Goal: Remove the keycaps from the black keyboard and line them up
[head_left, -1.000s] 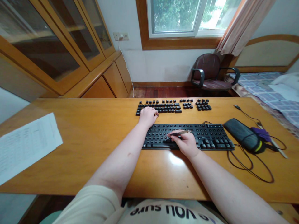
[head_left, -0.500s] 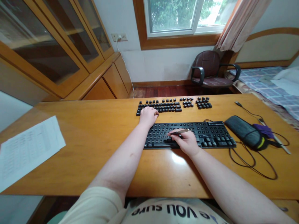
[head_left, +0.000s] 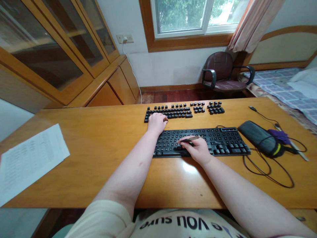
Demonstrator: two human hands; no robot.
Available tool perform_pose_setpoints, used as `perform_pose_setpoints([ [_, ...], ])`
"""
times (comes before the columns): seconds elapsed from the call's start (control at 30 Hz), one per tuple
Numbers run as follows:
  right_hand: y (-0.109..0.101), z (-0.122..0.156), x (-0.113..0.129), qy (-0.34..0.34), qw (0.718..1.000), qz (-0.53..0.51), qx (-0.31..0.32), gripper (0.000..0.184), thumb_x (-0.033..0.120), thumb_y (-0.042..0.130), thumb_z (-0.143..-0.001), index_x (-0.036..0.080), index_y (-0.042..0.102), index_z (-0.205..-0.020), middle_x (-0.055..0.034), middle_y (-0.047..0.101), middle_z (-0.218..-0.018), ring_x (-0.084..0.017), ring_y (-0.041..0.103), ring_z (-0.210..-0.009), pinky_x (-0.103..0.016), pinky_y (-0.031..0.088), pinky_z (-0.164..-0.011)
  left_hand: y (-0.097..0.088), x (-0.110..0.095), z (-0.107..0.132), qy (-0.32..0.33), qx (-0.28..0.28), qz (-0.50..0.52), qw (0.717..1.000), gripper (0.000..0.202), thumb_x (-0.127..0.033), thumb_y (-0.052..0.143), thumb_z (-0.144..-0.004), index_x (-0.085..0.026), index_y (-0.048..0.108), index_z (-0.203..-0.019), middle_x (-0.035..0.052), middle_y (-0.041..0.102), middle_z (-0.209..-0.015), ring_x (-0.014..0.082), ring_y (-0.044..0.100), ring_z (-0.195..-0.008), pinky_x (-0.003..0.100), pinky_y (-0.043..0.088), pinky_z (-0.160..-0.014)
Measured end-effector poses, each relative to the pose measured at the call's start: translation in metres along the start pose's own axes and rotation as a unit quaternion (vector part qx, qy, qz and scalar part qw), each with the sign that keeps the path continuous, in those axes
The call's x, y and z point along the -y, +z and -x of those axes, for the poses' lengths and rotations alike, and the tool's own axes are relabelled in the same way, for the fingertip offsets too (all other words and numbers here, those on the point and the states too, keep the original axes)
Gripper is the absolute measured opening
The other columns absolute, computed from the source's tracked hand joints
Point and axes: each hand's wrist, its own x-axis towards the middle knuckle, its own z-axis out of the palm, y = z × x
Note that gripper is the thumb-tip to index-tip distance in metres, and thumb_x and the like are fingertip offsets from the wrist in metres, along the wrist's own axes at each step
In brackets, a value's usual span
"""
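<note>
my left hand [head_left: 157,124] curls at loose keycaps [head_left: 188,116], grip unclear; my right hand [head_left: 198,148] pinches a slim pen-like tool [head_left: 190,139] over the keyboard [head_left: 218,142] beneath it. the keycaps should be light, hard, slick, best pinched by opposite sides.

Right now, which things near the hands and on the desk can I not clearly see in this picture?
All in the head view:
Left hand: its own back hides whether it holds anything.
Pen-like tool in the right hand: its tip is too small and dark against the keyboard.
Loose keycaps: any markings are too small to read.
Papers: the writing is blurred; the left picture edge cuts them off.
</note>
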Motion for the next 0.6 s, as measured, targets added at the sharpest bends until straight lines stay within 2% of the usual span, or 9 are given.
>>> perform_pose_setpoints([
  [0.27,0.0,-0.001,0.004,0.001,1.0,0.001,-0.001,0.014,0.026,0.058,-0.082,0.022,0.071,-0.082,-0.0041,0.073,-0.082,-0.019,0.068,-0.075,-0.032,0.055,-0.072,-0.001,0.0,0.0,-0.008,0.008,-0.009,1.0,0.013,-0.028,0.058,-0.078,-0.025,0.068,-0.084,0.0033,0.067,-0.096,0.0245,0.052,-0.099,0.039,0.038,-0.086],
  [0.43,0.0,-0.001,0.004,0.002,1.0,-0.001,0.001,0.014,0.026,0.058,-0.082,0.023,0.071,-0.082,-0.0038,0.073,-0.081,-0.019,0.068,-0.074,-0.032,0.055,-0.071,-0.002,-0.001,0.003,-0.012,-0.007,0.005,1.0,0.018,-0.028,0.059,-0.077,-0.026,0.066,-0.094,0.0028,0.066,-0.102,0.024,0.051,-0.102,0.038,0.038,-0.089],
  [0.53,0.0,0.0,0.002,0.006,1.0,-0.003,-0.002,0.014,0.026,0.057,-0.082,0.023,0.07,-0.083,-0.004,0.073,-0.082,-0.019,0.068,-0.075,-0.032,0.055,-0.072,-0.009,-0.002,0.005,-0.015,-0.02,0.014,1.0,0.02,-0.028,0.057,-0.08,-0.025,0.065,-0.098,0.003,0.065,-0.105,0.023,0.051,-0.103,0.037,0.037,-0.091],
  [0.6,0.0,0.001,0.0,0.014,1.0,-0.004,-0.006,0.014,0.027,0.057,-0.082,0.022,0.069,-0.084,-0.0045,0.072,-0.082,-0.02,0.067,-0.077,-0.034,0.054,-0.074,-0.02,-0.003,0.007,-0.018,-0.027,0.014,0.999,0.021,-0.027,0.055,-0.081,-0.025,0.064,-0.1,0.0035,0.065,-0.107,0.0229,0.051,-0.105,0.037,0.036,-0.093],
])
